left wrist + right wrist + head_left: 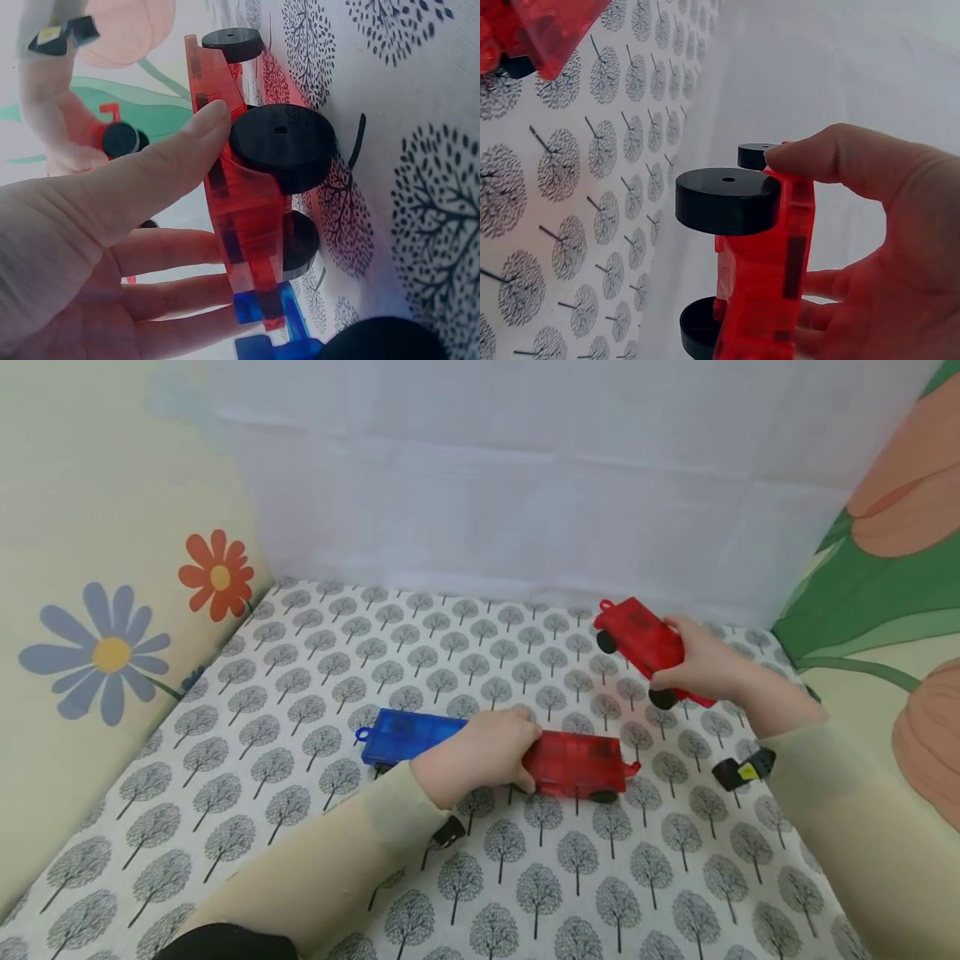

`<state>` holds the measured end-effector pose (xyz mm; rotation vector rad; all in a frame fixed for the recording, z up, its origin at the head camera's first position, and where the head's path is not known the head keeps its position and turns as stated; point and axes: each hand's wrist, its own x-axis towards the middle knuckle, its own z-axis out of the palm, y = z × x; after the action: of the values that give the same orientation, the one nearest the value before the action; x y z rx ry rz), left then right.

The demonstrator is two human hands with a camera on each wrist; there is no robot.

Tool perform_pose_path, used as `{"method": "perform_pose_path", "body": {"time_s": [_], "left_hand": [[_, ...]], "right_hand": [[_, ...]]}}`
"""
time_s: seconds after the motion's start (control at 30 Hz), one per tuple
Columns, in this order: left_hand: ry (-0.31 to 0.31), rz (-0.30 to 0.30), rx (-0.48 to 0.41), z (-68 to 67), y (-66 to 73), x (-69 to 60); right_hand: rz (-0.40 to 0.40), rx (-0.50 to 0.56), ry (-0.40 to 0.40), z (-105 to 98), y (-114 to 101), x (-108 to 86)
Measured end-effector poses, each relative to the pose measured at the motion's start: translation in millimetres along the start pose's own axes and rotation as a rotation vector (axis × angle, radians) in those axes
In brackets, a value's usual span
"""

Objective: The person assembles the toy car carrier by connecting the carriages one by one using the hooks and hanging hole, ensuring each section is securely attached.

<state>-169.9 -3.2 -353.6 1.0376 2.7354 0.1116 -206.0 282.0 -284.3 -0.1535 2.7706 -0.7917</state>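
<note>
On the tree-print cloth, a see-through red toy train car with black wheels is gripped at its left end by my left hand. Thumb and fingers hold its two sides in the left wrist view. A blue toy train car stands in line to its left, partly behind the hand. The red end bar overlaps a blue coupling part; whether they are hooked, I cannot tell. At the right, my right hand holds a second red toy train car, tilted above the cloth, its ring end pointing up and left.
The tree-print cloth covers the surface. A white sheet hangs behind it. Flower-painted walls close in the left and right sides. Small dark devices are strapped at the wrists.
</note>
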Motion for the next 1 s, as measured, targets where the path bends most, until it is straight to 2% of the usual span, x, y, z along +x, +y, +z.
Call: {"method": "perform_pose_path", "body": {"time_s": [0.3,0.47,0.57,0.73,1.0], "left_hand": [[0.008,-0.005,-0.018,2.4,-2.7,-0.3],[0.012,0.007,-0.019,2.7,-2.9,2.1],[0.011,0.013,-0.01,3.2,-2.7,2.5],[0.009,0.018,0.0,3.6,-2.3,2.5],[0.001,0.006,0.009,2.7,-2.1,2.5]], "right_hand": [[0.007,0.058,-0.044,-3,31,-34.8],[-0.053,0.015,-0.021,1,42,-55.1],[-0.061,0.0,-0.021,8,46,-65.0],[-0.048,0.031,-0.04,17,55,-74.5],[-0.093,0.083,-0.09,21,75,-78.4]]}}
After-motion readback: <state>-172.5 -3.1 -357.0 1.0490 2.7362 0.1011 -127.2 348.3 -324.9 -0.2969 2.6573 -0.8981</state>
